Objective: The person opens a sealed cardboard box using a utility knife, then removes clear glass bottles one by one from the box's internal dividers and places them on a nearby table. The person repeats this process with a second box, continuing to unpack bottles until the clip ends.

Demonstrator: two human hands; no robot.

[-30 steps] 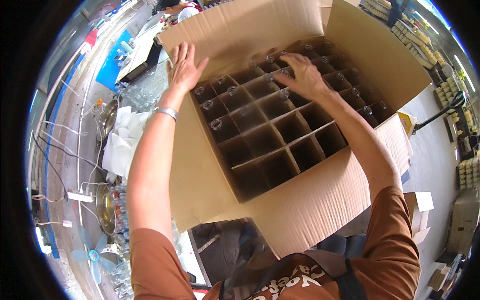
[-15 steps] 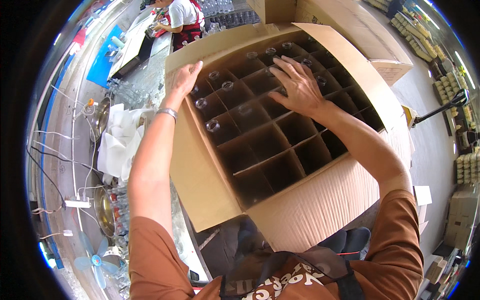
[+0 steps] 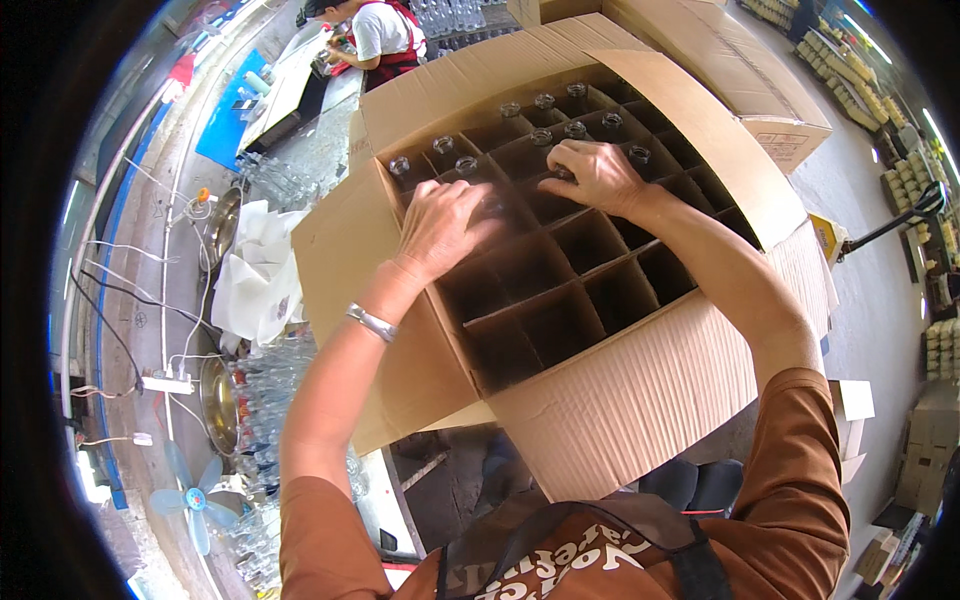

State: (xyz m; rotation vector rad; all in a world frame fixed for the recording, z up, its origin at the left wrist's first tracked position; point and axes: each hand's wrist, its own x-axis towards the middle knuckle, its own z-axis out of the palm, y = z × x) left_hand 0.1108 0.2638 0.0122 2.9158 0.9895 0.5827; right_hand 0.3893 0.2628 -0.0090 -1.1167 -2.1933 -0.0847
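A large brown cardboard carton (image 3: pixel 640 420) stands before me with its flaps folded out. Cardboard dividers (image 3: pixel 590 240) split its inside into square cells. Clear glass bottles stand upright in several far and left cells, only their mouths showing, such as one bottle (image 3: pixel 400 166) in the left corner. My right hand (image 3: pixel 600 178) reaches over the middle cells, fingers curled down round the neck of a glass bottle (image 3: pixel 563 173). Over the left cells is my left hand (image 3: pixel 445 225), its fingertips smeared by motion; whether it holds a bottle is hidden. Near cells show dark insides.
On the left, a worktable (image 3: pixel 385 500) carries many clear bottles (image 3: pixel 285 400) and white sheets (image 3: pixel 255 270). A blue fan (image 3: pixel 195 497) stands lower left. Another person (image 3: pixel 380 40) works at the far table. More cartons (image 3: pixel 720 70) stand behind; a pallet-truck handle (image 3: pixel 890 222) is at right.
My left hand has moved from the carton's left edge inward over the cells. My right hand's fingers have curled in over a bottle. The left flap has swung outward.
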